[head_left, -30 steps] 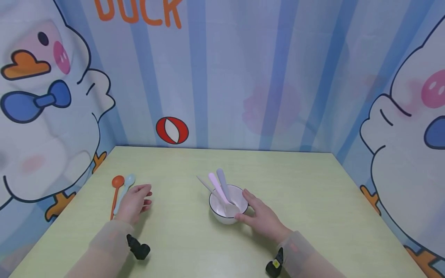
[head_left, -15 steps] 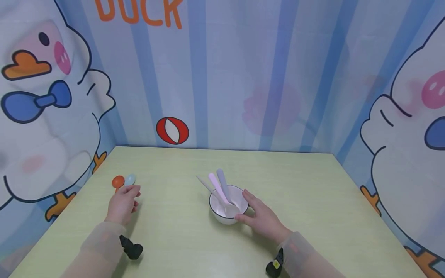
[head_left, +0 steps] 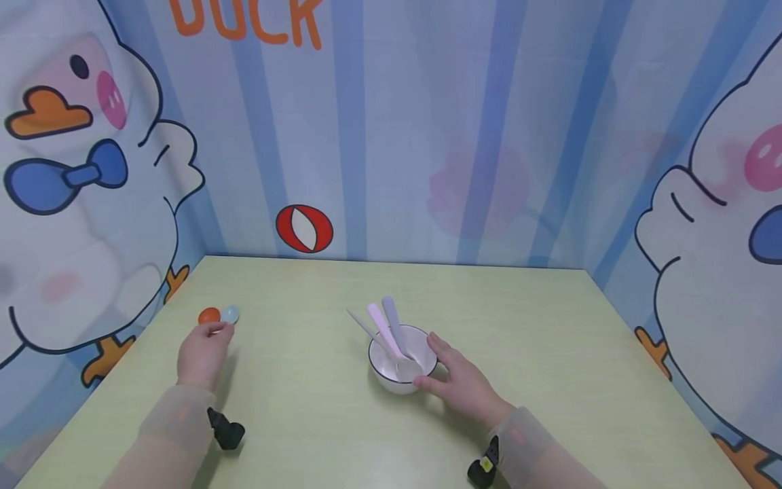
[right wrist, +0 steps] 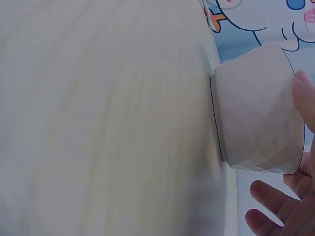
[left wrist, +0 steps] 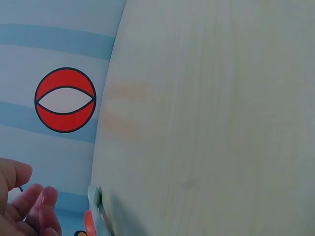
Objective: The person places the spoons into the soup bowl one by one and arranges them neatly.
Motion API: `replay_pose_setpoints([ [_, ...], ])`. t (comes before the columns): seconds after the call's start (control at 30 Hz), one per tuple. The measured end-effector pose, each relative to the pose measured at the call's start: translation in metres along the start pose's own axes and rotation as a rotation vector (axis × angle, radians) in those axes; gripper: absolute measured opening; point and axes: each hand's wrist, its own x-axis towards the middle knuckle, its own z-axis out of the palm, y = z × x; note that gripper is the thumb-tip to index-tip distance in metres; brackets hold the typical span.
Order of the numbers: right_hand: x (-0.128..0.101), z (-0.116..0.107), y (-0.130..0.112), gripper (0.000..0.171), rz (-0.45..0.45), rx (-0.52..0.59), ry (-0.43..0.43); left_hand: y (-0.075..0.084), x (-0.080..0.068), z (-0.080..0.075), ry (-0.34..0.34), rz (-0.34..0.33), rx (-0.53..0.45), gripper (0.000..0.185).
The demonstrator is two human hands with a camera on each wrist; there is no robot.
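Bowl [head_left: 402,367] centre frame on bench [head_left: 550,353], three spoons [head_left: 391,329] in it; two spoons [head_left: 218,315] lie left, well apart.

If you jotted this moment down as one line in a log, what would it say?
left hand over handles of orange spoon and pale blue spoon | right hand steadies white bowl | three spoons in bowl

The pale green wooden-look tabletop [head_left: 537,353] sits boxed in by a blue-striped cartoon backdrop [head_left: 415,136]. There's a red and white ball print [head_left: 304,229] right above the table's far edge, orange "DUCK" lettering [head_left: 244,24] up top, and big white cartoon ducks on the left [head_left: 91,204] and right [head_left: 721,272].
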Motion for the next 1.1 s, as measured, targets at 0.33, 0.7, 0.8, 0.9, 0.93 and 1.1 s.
replay_pose_setpoints([
  [0.33, 0.0, 0.0, 0.001, 0.088, 0.002, -0.012, 0.001, -0.011, 0.009, -0.001, 0.089, -0.063, 0.041, 0.059],
  [0.7, 0.0, -0.001, 0.0, 0.087, -0.005, -0.015, -0.002, -0.016, 0.011, 0.0, 0.141, -0.119, 0.155, 0.056],
  [0.8, 0.0, -0.001, 0.001, 0.087, -0.005, -0.016, -0.002, -0.018, 0.013, -0.001, 0.129, -0.123, 0.198, 0.053],
  [0.9, 0.0, 0.0, 0.001, 0.087, -0.004, -0.011, 0.0, -0.019, 0.013, -0.003, 0.102, -0.129, 0.246, 0.051],
  [0.93, 0.0, 0.0, 0.001, 0.087, -0.003, -0.01, 0.001, -0.02, 0.013, -0.004, 0.093, -0.129, 0.26, 0.051],
  [1.1, 0.0, 0.001, 0.001, 0.085, -0.002, 0.006, 0.003, -0.021, 0.013, -0.005, 0.07, -0.142, 0.294, 0.049],
])
